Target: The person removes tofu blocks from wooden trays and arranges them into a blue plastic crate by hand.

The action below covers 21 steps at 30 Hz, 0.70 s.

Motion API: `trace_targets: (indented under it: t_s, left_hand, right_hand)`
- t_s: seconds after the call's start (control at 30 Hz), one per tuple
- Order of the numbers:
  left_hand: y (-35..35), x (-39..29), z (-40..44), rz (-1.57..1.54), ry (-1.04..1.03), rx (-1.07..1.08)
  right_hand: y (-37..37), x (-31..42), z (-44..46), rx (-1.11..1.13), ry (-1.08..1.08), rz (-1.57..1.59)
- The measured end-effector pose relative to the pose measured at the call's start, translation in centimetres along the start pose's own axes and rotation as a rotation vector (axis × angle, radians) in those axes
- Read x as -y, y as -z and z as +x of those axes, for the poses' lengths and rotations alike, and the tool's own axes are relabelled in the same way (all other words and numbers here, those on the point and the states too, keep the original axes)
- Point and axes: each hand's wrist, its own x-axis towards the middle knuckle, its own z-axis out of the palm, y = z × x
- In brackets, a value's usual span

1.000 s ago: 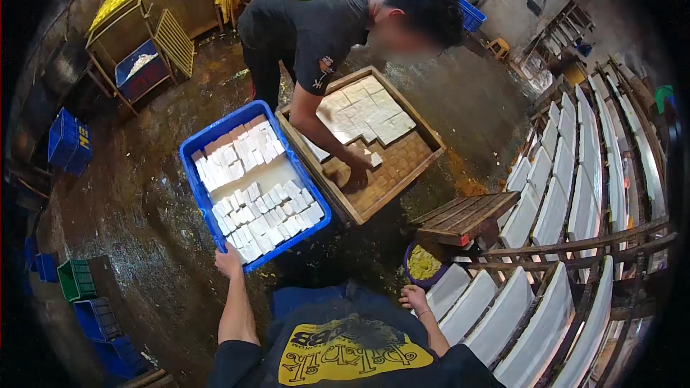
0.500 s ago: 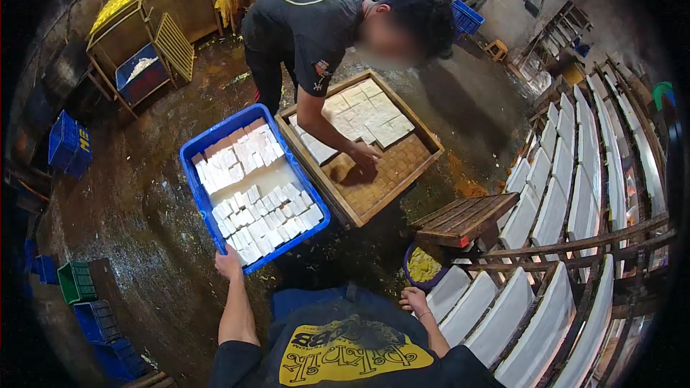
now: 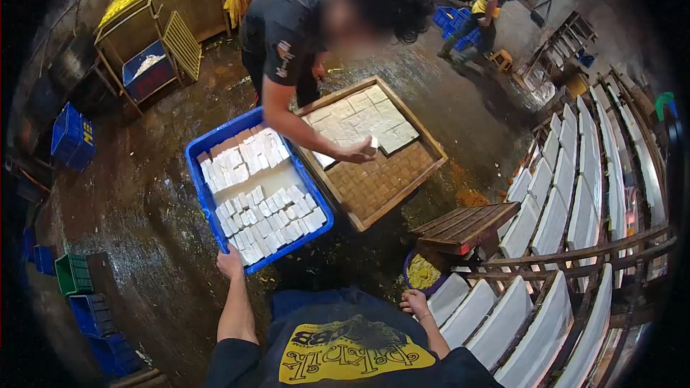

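Note:
My left hand [image 3: 231, 263] is closed over the near-left corner of a blue plastic crate [image 3: 200, 190]. White rectangular blocks, which look like tofu, lie in the crate in two groups, with pale liquid between them. Down by my right side, my right hand [image 3: 415, 304] has its fingers loosely bent and apart, with no held thing visible. Closest to it are a purple tub [image 3: 440, 284] of yellow pieces and upright white slabs [image 3: 447, 299]. Beyond the crate, a co-worker's hand [image 3: 359, 151] holds a small white block over a wooden-framed woven tray [image 3: 384, 183] partly covered with white blocks [image 3: 363, 118].
A slatted wooden stand [image 3: 467, 226] is at front right, beside long racks [image 3: 575, 244] of white slabs. Another person [image 3: 489, 11] is at the back. Blue crates [image 3: 72, 136] and a green crate [image 3: 74, 274] line the left side. The floor [image 3: 136, 208] looks wet.
The co-worker's hand has lifted off the woven surface and now holds a white block. The person at the back has come further into view. My hands have stayed nearly still.

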Motion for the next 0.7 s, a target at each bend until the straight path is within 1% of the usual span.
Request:
trace_targets:
  t_s: [0.1, 0.17, 0.2, 0.27, 0.3, 0.33, 0.4, 0.43, 0.47, 0.5, 0.53, 0.6, 0.67, 0.7]
  left_hand:
    - [0.3, -0.3, 0.0, 0.055, 0.043, -0.006]
    - [1.2, -1.0, -0.1, 0.118, 0.064, 0.083]
    - [1.4, -1.3, 0.0, 0.116, 0.094, 0.069]
    - [1.7, -1.1, -0.1, 0.068, 0.032, 0.119]
    - [1.4, -0.8, -0.2, 0.084, 0.015, 0.064]
    - [1.2, -0.9, -0.1, 0.102, -0.011, 0.011]
    - [1.3, -1.2, -0.1, 0.092, 0.012, -0.012]
    - [1.3, -1.2, -0.1, 0.104, 0.006, -0.012]
    - [1.3, -1.3, -0.2, 0.116, -0.003, -0.010]
    - [1.1, -1.2, -0.1, 0.114, -0.018, -0.045]
    - [1.0, -1.0, -0.1, 0.116, -0.005, -0.047]
    - [0.9, -1.1, 0.1, 0.110, -0.005, -0.034]
    - [1.3, -1.6, -0.3, 0.112, 0.005, -0.044]
    - [1.5, -1.9, -0.3, 0.114, 0.004, -0.048]
  right_hand:
    - [-0.3, 1.0, -0.1, 0.039, 0.005, 0.032]
    - [-1.3, 3.0, -0.7, 0.070, 0.020, 0.043]
    - [-2.1, 4.5, -0.8, 0.087, 0.059, 0.045]
    - [-4.6, 8.1, -0.3, 0.163, 0.145, 0.049]
    - [-6.2, 9.9, 0.3, 0.219, 0.193, 0.065]
    - [-8.3, 12.5, -0.2, 0.228, 0.259, -0.003]
    - [-12.9, 17.1, -0.7, 0.276, 0.410, -0.091]
    - [-15.4, 19.5, -1.9, 0.252, 0.514, -0.182]
    - [-18.1, 20.7, -1.9, 0.196, 0.787, -0.241]
    - [-20.4, 21.5, -1.1, 0.126, 0.795, -0.350]
    - [-22.3, 23.1, -1.8, 0.238, 0.855, -0.404]
    - [-26.4, 22.3, 1.1, 0.009, 1.016, -0.662]
    - [-29.5, 22.0, 0.4, 0.034, 1.054, -0.558]
    - [-30.2, 22.0, -0.1, -0.035, 0.994, -0.562]
